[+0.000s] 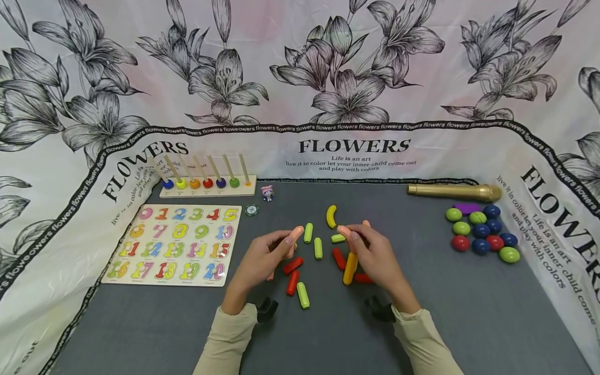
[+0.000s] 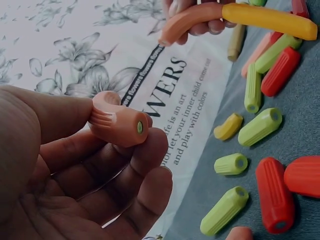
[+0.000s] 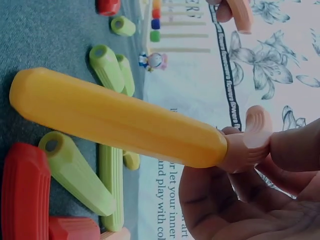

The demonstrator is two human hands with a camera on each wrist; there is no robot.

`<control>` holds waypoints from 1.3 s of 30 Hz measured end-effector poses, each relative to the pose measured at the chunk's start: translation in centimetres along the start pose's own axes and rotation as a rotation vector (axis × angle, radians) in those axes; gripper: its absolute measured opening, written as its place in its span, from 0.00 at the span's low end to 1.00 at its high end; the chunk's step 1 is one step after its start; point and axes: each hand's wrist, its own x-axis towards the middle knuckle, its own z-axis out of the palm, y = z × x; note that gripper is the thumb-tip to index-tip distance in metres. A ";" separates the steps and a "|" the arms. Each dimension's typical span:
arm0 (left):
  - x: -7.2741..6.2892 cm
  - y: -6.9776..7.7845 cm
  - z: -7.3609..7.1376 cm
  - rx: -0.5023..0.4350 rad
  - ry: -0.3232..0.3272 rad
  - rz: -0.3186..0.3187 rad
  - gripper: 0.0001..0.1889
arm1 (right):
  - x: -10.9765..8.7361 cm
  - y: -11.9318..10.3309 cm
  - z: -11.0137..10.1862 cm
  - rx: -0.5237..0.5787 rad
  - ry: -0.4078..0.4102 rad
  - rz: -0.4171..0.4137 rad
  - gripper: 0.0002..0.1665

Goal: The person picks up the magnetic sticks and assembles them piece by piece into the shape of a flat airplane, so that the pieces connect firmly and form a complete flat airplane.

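Observation:
Between thumb and fingers my left hand (image 1: pixel 262 255) pinches a curved peach plastic piece (image 2: pixel 117 120), whose flat end shows a small round inset. My right hand (image 1: pixel 377 255) pinches another curved peach piece (image 3: pixel 248 145); a long yellow rod (image 3: pixel 120 117) is joined to its end and slants down toward the table. Below and between the hands lie loose ribbed sticks: green ones (image 1: pixel 303 296), red ones (image 1: pixel 292 283) and a short curved yellow piece (image 1: pixel 331 216). Part of the red sticks is hidden by my right hand in the head view.
At left lies a number board (image 1: pixel 172 245), with a peg counter (image 1: pixel 208 191) behind it. A small figurine (image 1: pixel 267 193) and a round chip (image 1: pixel 251 210) stand nearby. Far right are a gold microphone (image 1: pixel 454 192) and several coloured balls (image 1: pixel 480 246). Floral cloth borders the grey table (image 1: pixel 469 323).

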 end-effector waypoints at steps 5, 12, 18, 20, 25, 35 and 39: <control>0.1 0.0 0.1 0.016 0.000 0.007 0.16 | 0.3 0.2 0.2 -0.059 0.043 -0.051 0.09; 0.1 0.1 0.4 0.008 -0.012 0.037 0.14 | 0.2 0.7 0.7 -0.171 0.110 -0.225 0.09; 0.4 0.1 1.0 -0.004 -0.046 0.045 0.15 | 0.3 0.4 0.7 -0.046 0.088 -0.175 0.11; 0.6 0.0 1.3 -0.011 -0.063 0.046 0.14 | 0.2 0.2 0.6 0.019 0.048 -0.131 0.12; 0.7 0.3 1.9 -0.023 -0.096 0.058 0.13 | 0.1 -0.4 0.4 0.141 -0.049 -0.035 0.15; 0.5 0.3 2.7 -0.028 -0.155 0.053 0.14 | 0.0 -1.1 0.7 0.153 -0.120 -0.043 0.14; 0.3 0.3 2.7 -0.010 -0.152 0.060 0.14 | -0.1 -1.0 0.8 0.159 -0.128 -0.054 0.14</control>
